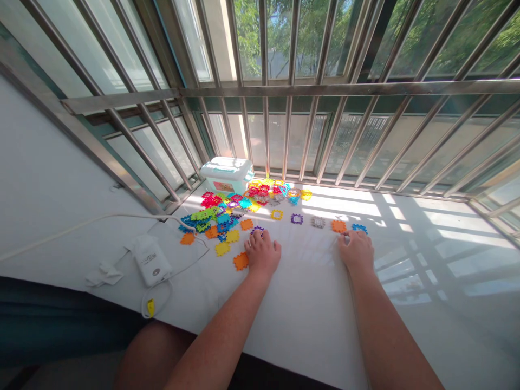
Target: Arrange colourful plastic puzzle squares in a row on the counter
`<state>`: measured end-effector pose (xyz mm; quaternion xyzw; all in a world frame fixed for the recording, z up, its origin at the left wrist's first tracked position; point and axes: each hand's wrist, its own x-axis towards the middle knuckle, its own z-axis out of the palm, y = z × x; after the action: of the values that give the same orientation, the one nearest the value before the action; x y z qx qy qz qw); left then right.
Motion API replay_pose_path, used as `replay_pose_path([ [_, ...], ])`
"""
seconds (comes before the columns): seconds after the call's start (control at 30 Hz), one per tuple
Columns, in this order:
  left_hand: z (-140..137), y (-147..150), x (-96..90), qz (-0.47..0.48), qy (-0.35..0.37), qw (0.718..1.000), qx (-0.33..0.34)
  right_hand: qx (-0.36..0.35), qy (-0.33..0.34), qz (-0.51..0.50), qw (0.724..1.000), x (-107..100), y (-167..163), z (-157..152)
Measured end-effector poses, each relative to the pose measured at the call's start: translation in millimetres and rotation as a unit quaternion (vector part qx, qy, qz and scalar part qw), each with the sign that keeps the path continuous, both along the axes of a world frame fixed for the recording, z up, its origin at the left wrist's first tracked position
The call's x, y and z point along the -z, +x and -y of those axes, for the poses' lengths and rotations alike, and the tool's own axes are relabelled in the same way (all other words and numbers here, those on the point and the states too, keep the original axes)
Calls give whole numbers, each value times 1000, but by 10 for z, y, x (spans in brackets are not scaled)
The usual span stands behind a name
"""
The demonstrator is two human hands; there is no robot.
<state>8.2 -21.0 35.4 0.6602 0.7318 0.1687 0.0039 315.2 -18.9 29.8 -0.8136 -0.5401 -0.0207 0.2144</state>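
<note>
My left hand rests knuckles-up on the white ledge, fingers curled over a purple interlocking tile; an orange tile lies just left of it. My right hand lies farther right, fingers curled, its tips touching an orange tile and a blue tile. Whether either hand grips a tile is hidden. A row of single tiles, yellow, purple and grey, runs ahead of my hands. A heap of coloured tiles spreads at the left rear.
A mint and white plastic box stands by the window bars behind the heap. A white adapter with its cable and a crumpled tissue lie at the left. Sunlit stripes cross the ledge on the right.
</note>
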Motion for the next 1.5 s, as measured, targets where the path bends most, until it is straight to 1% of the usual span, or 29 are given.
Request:
replay_pose_path([
  [0.07,4,-5,-17,0,-5,1000,14,-2,8,0,1000,20,8,-8],
  [0.13,-1,-20,-18,2,-2,999,42,-17,26,2,1000,46,12,-22],
  [0.2,-13,-46,-2,17,11,997,80,-45,48,2,998,69,-4,-39],
  [0.27,-26,-83,26,45,25,990,133,-83,71,-3,994,76,-65,-51],
  [0.37,-33,-139,68,98,28,968,230,-181,95,-20,979,42,-275,-37],
  [0.47,-28,-175,90,121,27,948,292,-318,73,-42,944,-24,-606,24],
  [0.5,-28,-180,92,115,34,945,304,-357,57,-46,931,-42,-724,50],
  [0.57,-33,-177,92,92,58,944,311,-409,28,-46,911,-61,-934,99],
  [0.6,-40,-170,90,80,69,948,300,-425,17,-43,904,-58,-1016,117],
  [0.67,-56,-148,88,61,77,962,255,-444,5,-35,895,-34,-1123,136],
  [0.73,-70,-128,85,52,59,972,220,-452,4,-27,892,2,-1158,135],
  [0.77,-74,-122,82,49,46,974,217,-452,7,-25,892,16,-1156,129],
  [0.87,-68,-131,68,52,21,966,252,-447,13,-23,894,24,-1122,112],
  [0.93,-57,-148,55,59,18,960,273,-435,10,-20,900,1,-1102,106],
  [1.0,-50,-154,42,62,21,959,277,-415,5,-13,910,-27,-1089,102],
  [1.07,-52,-143,33,55,25,964,258,-394,1,-11,919,-44,-1074,96],
  [1.2,-72,-92,29,25,19,982,185,-353,1,-22,935,-12,-1018,69],
  [1.33,-90,-60,22,13,-8,987,157,-305,22,-31,952,65,-966,44],
  [1.5,-121,-35,3,-9,-49,993,106,-289,14,-55,956,116,-945,21],
])
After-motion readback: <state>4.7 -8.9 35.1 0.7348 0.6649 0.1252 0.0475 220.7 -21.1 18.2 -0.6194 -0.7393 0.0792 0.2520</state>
